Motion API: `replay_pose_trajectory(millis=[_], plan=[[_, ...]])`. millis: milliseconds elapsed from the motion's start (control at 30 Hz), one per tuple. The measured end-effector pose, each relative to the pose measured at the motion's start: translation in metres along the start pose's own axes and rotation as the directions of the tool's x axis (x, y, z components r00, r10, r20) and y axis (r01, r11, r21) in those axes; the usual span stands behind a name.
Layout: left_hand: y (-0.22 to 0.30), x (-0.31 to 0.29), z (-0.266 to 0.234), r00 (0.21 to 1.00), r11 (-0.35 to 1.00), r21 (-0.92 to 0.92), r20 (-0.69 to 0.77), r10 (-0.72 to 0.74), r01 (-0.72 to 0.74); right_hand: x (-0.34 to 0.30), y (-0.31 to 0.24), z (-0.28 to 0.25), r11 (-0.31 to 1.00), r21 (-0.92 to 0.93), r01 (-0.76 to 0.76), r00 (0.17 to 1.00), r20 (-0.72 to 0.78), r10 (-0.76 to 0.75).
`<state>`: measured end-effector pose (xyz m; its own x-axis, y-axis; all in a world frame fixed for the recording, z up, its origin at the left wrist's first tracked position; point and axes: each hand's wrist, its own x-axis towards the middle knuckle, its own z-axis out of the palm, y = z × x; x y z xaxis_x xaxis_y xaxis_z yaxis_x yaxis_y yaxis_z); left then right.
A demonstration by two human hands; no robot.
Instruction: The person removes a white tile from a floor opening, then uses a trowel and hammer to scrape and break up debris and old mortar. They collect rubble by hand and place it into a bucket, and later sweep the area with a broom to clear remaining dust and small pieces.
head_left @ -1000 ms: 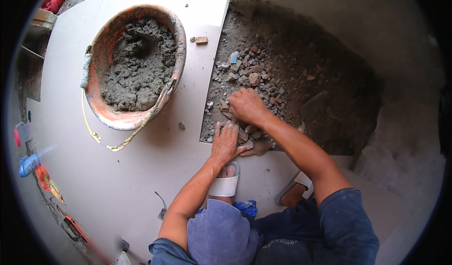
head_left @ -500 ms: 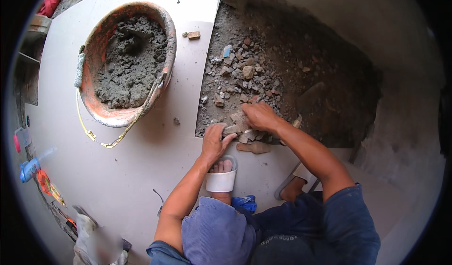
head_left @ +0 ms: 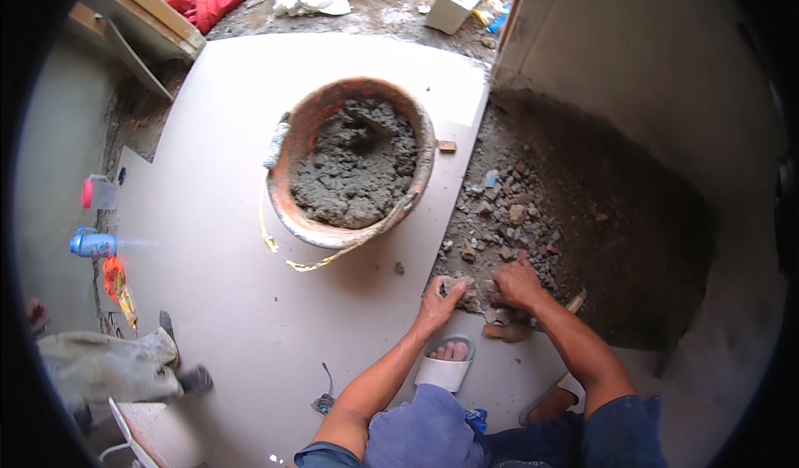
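Broken stones and brick rubble [head_left: 517,213] lie on the bare dirt beside the tiles. At the near edge of this patch, my left hand [head_left: 436,306] is closed round a pale chunk of rubble [head_left: 459,286], between thumb and fingers. Just right of it, my right hand [head_left: 518,285] is bent low over the stones with its fingers curled; whatever they hold is hidden. A brown, wooden-looking handle [head_left: 508,332] lies on the tile edge below my right hand. Left of the rubble stands an orange bucket [head_left: 301,226] holding wet grey mortar [head_left: 354,168].
A co-worker's legs [head_left: 108,366] and a pale tub [head_left: 154,430] are at lower left. A blue bottle [head_left: 93,243] and a pink-lidded container [head_left: 98,193] stand by the left wall. A small brick piece [head_left: 447,146] lies by the bucket. Red cloth [head_left: 220,0] lies beyond the tiles.
The view has shifted, so bucket and rubble appear farther right and lower. My left hand has closed round a rubble chunk. More of the co-worker's legs and a tub now show at lower left.
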<state>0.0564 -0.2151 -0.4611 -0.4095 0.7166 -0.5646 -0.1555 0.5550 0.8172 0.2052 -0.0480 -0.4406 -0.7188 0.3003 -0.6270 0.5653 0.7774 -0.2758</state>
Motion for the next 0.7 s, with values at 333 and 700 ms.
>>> replay_pose_trajectory(millis=[333,700], plan=[[-0.011,0.000,0.031,0.985,0.975,-0.165,0.061,0.163,-0.151,-0.035,-0.024,0.010,0.150,0.988,0.040,0.918,-0.095,0.386],[0.006,-0.026,0.013,0.995,0.983,-0.163,0.070,-0.074,0.085,-0.044,-0.074,0.032,-0.197,0.973,0.119,0.925,-0.037,0.377]])
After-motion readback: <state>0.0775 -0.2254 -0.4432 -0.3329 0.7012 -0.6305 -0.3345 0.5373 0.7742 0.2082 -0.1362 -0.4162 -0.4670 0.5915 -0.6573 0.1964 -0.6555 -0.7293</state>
